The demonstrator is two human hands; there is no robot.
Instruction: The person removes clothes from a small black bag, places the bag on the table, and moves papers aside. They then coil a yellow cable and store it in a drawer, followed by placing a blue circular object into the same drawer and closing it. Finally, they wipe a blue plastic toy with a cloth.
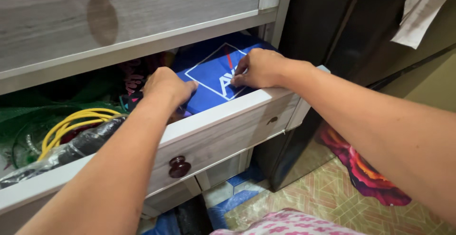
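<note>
Pressing both hands, left point(167, 89) and right point(259, 68), on blue cloth point(209, 76) in drawer point(223, 116)

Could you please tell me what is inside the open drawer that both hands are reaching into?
Inside the drawer lie a folded blue cloth under the left hand and right hand, a yellow cable coil, a black plastic-wrapped object and green netting. Anything beneath is covered.
</note>
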